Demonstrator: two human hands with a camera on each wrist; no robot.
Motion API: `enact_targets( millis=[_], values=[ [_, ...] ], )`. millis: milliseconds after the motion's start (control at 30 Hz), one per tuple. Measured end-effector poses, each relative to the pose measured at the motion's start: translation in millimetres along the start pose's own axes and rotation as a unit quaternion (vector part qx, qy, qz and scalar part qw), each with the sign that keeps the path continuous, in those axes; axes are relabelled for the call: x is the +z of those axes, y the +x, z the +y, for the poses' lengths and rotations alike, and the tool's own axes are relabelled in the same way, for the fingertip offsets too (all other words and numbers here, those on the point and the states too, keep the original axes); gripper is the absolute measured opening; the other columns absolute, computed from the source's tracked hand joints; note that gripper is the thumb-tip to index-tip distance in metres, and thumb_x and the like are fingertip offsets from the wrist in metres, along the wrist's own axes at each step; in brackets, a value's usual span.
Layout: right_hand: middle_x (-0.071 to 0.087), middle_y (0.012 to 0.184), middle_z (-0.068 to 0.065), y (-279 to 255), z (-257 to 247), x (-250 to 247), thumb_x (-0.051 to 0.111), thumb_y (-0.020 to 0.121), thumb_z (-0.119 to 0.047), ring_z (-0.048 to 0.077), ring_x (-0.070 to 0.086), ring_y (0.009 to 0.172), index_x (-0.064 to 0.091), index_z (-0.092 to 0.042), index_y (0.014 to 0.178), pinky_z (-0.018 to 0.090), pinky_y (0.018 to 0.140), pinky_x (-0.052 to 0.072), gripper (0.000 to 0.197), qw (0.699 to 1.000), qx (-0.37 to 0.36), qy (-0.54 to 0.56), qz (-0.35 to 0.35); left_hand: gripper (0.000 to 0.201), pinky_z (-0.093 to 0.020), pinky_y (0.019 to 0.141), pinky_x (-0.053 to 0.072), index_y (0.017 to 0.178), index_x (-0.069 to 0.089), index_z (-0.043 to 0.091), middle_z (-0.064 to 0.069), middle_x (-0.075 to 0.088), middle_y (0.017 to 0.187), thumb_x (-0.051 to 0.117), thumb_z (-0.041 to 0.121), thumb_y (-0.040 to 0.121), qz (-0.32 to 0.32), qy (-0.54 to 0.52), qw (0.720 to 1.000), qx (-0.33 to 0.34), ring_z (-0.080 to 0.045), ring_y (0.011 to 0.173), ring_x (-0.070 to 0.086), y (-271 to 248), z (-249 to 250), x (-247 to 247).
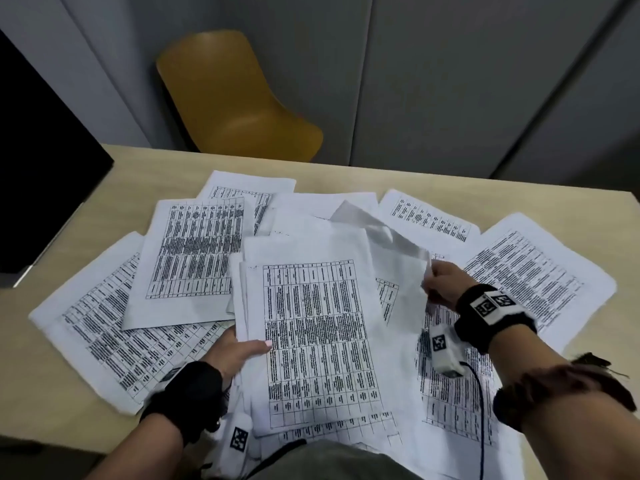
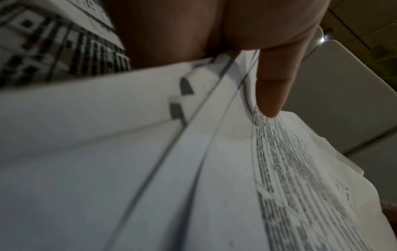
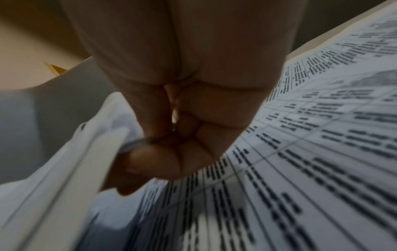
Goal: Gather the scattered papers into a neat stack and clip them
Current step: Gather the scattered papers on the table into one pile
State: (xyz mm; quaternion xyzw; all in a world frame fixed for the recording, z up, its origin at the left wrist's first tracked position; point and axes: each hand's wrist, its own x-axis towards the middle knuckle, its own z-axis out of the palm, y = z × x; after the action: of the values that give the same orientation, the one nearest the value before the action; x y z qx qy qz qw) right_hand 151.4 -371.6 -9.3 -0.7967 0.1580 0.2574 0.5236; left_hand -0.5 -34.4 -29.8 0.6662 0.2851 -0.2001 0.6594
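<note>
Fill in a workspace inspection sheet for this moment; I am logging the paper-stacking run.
Surface: light wooden table, mostly covered by sheets.
Job's things: printed papers scattered and overlapping; a partial stack in the middle; no clip seen.
Clutter: nothing seen.
Grips: left hand holds the stack's left edge, thumb on top; right hand pinches the lifted sheet.
Cables: black cable runs from the right wrist camera over the papers.
Surroundings: yellow chair behind the table, grey wall panels, dark panel at left.
</note>
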Motion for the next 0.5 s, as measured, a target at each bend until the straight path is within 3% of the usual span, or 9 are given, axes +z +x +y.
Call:
enact_targets(
  millis=[67,133,200,267,300,367,433,467,500],
  values=[
    [0.065,0.071,0.014,-5,2,9,0.043,0.088,0.011,0.022,0.064,0.059,0.061,-0.001,0.084,0.039,0.067,0.058,0.022,0.999,-0.003,-0.009,-0.053,0.04,-0.046,0.104,0.039,0.087,0.06,0.014,-0.009,0.068,0.095,0.076,0.018,0.051,0.007,-0.016,1.0,-0.002,-0.028,0.097,0.062,0,4,2],
    [0.068,0.078,0.015,-14,1,18,0.044,0.085,0.014,0.026,0.066,0.068,0.067,-0.003,0.087,0.05,0.079,0.055,0.028,0.996,-0.016,-0.022,-0.085,0.03,-0.044,0.105,0.039,0.085,0.061,0.015,-0.004,0.07,0.089,0.075,0.014,0.059,0.003,-0.022,1.0,0.008,-0.026,0.095,0.061,-1,5,4],
    [0.071,0.073,0.002,-24,-3,29,0.052,0.085,0.008,0.018,0.066,0.065,0.069,-0.012,0.082,0.038,0.073,0.058,0.027,0.991,-0.032,-0.053,-0.116,0.028,-0.04,0.104,0.038,0.087,0.063,0.017,0.007,0.073,0.08,0.075,0.015,0.062,-0.007,-0.013,1.0,0.023,-0.022,0.095,0.062,-1,5,5],
    [0.068,0.069,-0.003,-38,-10,41,0.056,0.085,0.001,0.012,0.063,0.063,0.067,-0.015,0.079,0.024,0.062,0.054,0.02,0.985,-0.053,-0.094,-0.135,0.035,-0.038,0.102,0.039,0.098,0.063,0.01,0.005,0.073,0.085,0.075,0.009,0.065,0.0,-0.013,1.0,0.024,-0.023,0.096,0.061,1,2,6],
    [0.065,0.069,-0.002,-41,-10,45,0.055,0.086,-0.001,0.012,0.06,0.062,0.065,-0.013,0.08,0.023,0.059,0.05,0.017,0.986,-0.063,-0.102,-0.113,0.039,-0.038,0.103,0.038,0.108,0.06,0.004,-0.003,0.071,0.096,0.072,0.004,0.071,0.013,-0.009,1.0,0.025,-0.025,0.099,0.06,3,-1,7],
    [0.062,0.072,0.003,-43,-2,49,0.053,0.087,-0.003,0.016,0.056,0.06,0.061,-0.006,0.098,0.023,0.055,0.045,0.014,0.997,-0.063,-0.035,-0.036,0.044,-0.039,0.104,0.036,0.121,0.052,-0.002,-0.019,0.062,0.119,0.064,-0.003,0.079,0.038,-0.011,0.999,0.027,-0.027,0.105,0.056,6,-6,6],
    [0.064,0.084,0.009,-44,11,43,0.054,0.087,-0.009,0.02,0.054,0.059,0.055,-0.007,0.113,0.022,0.05,0.045,0.026,0.993,-0.039,0.041,0.1,0.049,-0.037,0.102,0.034,0.128,0.047,-0.003,-0.018,0.056,0.126,0.06,-0.005,0.081,0.055,-0.014,0.998,0.032,-0.027,0.107,0.052,7,-11,5],
    [0.064,0.095,0.011,-48,17,36,0.055,0.087,-0.013,0.022,0.057,0.065,0.054,-0.011,0.116,0.022,0.054,0.048,0.029,0.983,-0.022,0.041,0.176,0.05,-0.036,0.101,0.032,0.13,0.044,-0.003,-0.015,0.055,0.125,0.059,-0.005,0.081,0.059,-0.016,0.998,0.03,-0.026,0.108,0.05,7,-13,4],
    [0.062,0.108,0.015,-51,24,27,0.058,0.086,-0.018,0.027,0.06,0.078,0.053,-0.014,0.118,0.026,0.065,0.05,0.032,0.97,0.006,0.013,0.244,0.051,-0.034,0.1,0.032,0.131,0.043,-0.003,-0.012,0.054,0.123,0.058,-0.005,0.082,0.065,-0.019,0.997,0.032,-0.025,0.108,0.049,7,-16,3]
  ],
)
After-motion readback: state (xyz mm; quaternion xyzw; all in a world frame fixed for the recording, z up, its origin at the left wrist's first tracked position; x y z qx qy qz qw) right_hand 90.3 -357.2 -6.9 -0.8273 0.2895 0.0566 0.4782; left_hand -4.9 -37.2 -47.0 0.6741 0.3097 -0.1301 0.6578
